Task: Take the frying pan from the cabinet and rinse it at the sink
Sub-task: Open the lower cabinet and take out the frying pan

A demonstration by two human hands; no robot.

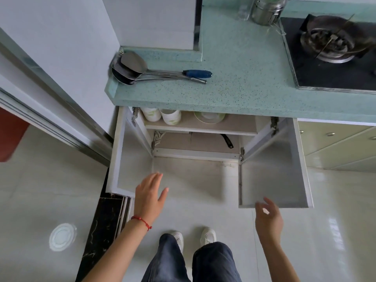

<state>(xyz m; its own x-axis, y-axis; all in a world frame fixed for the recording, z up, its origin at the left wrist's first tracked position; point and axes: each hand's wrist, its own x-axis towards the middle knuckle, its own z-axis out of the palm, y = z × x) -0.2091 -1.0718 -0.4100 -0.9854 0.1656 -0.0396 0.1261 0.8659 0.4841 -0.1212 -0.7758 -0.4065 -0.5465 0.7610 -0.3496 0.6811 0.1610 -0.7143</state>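
Observation:
The cabinet under the counter stands with both doors swung wide, the left door and the right door. On its lower shelf only the black handle of the frying pan shows; the pan's body is hidden under the upper shelf. My left hand hovers with straight fingers in front of the left door, holding nothing. My right hand floats just below the right door's outer edge, fingers relaxed and empty. No sink is in view.
White bowls and a dish sit on the cabinet's upper shelf. Ladles and a spatula lie on the green counter. A gas hob is at the right, a metal canister behind. My feet stand on pale tiles.

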